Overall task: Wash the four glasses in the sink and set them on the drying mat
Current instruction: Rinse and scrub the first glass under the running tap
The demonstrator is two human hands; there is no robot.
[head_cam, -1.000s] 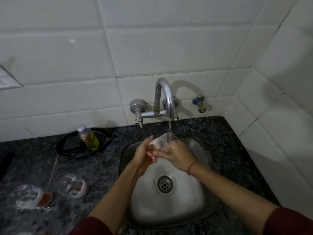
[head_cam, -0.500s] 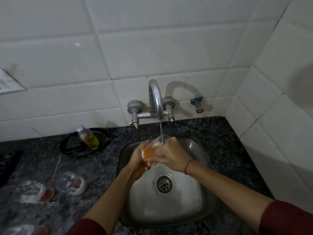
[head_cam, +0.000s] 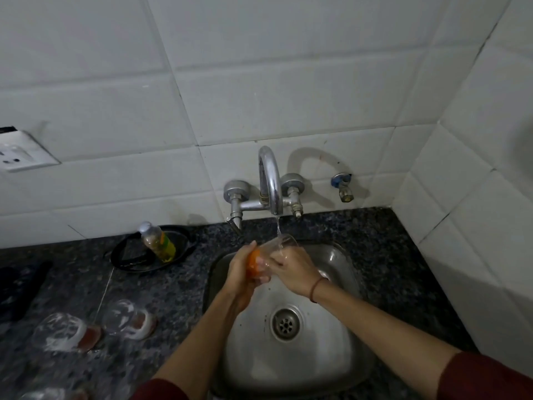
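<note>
— Glass (head_cam: 284, 243): where?
— Over the sink (head_cam: 331, 261), rim under the tap (head_cam: 271, 180) stream. Your left hand (head_cam: 240, 274) cups its orange base; your right hand (head_cam: 292, 272) grips its side.
— Others?
— Two soapy glasses (head_cam: 62, 332) lie on the counter (head_cam: 161, 298).

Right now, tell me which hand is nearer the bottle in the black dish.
Left. The left hand, on the glass, is right of the bottle; the right hand is farther right, over the sink.

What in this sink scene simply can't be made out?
Head view only:
Held glass: lower half hidden by left hand and right hand.
Orange patch: sponge or glass base, unclear under fingers.
Bottom-left glass: cut off by frame edge.
Dark object far left: too dim.
</note>
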